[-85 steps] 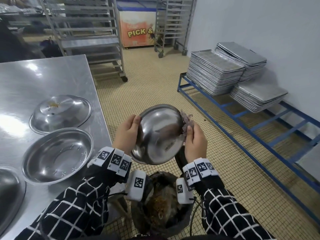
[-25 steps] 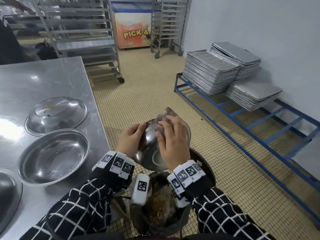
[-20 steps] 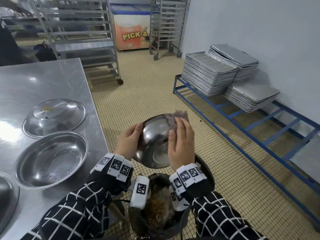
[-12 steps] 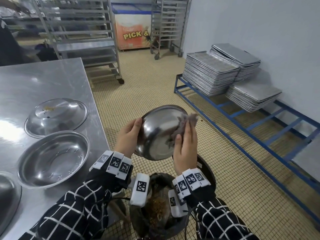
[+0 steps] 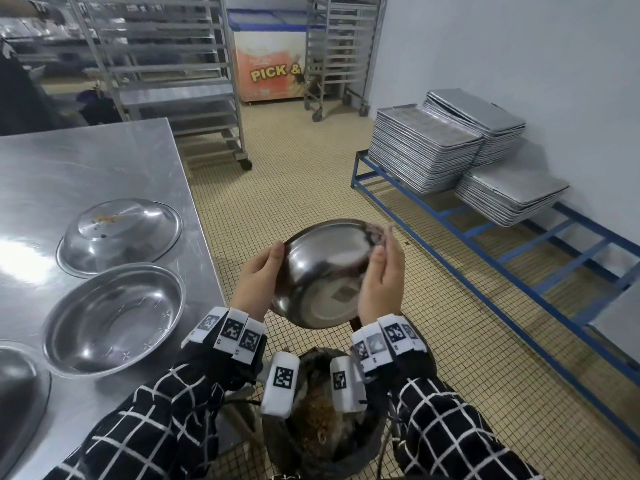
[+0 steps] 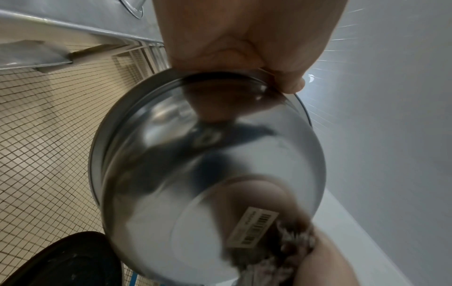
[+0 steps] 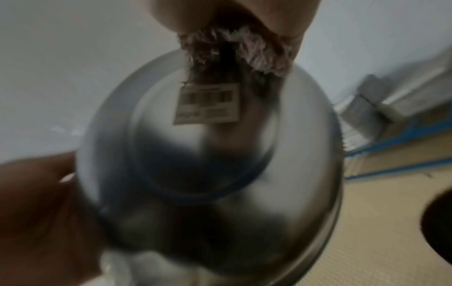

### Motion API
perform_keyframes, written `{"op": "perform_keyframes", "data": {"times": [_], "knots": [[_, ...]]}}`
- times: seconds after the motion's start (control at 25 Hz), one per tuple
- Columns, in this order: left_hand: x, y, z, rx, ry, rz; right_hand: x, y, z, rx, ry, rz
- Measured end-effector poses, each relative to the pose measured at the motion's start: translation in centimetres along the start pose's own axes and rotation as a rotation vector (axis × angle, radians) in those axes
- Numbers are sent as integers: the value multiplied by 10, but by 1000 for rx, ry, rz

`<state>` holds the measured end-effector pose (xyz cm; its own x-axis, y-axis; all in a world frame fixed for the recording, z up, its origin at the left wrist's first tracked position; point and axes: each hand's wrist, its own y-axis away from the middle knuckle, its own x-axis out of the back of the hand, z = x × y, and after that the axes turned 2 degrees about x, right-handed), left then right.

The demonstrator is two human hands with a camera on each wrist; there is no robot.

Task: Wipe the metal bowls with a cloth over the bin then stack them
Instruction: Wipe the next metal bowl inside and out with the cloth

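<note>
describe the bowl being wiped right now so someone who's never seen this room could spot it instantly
Start at the steel table on the left, then look just past its near right corner, above the black bin. The bowl is in the air between two hands, underside towards the camera. Unlike the bowls lying on the table, it carries a barcode sticker on its base.

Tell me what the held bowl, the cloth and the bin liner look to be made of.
Held bowl: polished metal, probably stainless steel; it mirrors the hands and carries a barcode sticker.
Cloth: frayed woven fabric, pale and brownish, with loose threads.
Bin liner: seemingly thin black plastic, crumpled and slightly glossy.
</note>
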<state>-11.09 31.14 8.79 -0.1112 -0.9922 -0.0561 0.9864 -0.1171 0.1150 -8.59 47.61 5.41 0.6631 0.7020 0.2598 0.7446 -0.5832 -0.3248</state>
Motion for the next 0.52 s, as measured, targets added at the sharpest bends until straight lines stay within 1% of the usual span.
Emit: {"op": "perform_keyframes", "data": {"times": [0.08, 0.12, 0.16, 0.2, 0.28, 0.36, 0.44, 0.52], "knots": [[4, -3, -6, 10, 33, 22, 11, -2, 10, -309, -179, 25], [6, -5, -9, 15, 43, 30, 16, -2, 13, -422, -258, 39], [7, -6, -11, 18, 43, 31, 20, -2, 14, -492, -294, 29], [8, -7, -14, 29, 38, 31, 25, 1, 12, -530, -276, -6], [9, -9, -20, 57, 32, 50, 30, 5, 14, -526, -201, -65], [10, -11, -26, 67, 16, 54, 33, 6, 16, -476, -165, -69], [11, -12, -30, 65, -66, 5, 37, 1, 20, -394, -104, -81], [10, -11, -28, 42, -170, -34, 44, -7, 18, -292, -4, -151]]}}
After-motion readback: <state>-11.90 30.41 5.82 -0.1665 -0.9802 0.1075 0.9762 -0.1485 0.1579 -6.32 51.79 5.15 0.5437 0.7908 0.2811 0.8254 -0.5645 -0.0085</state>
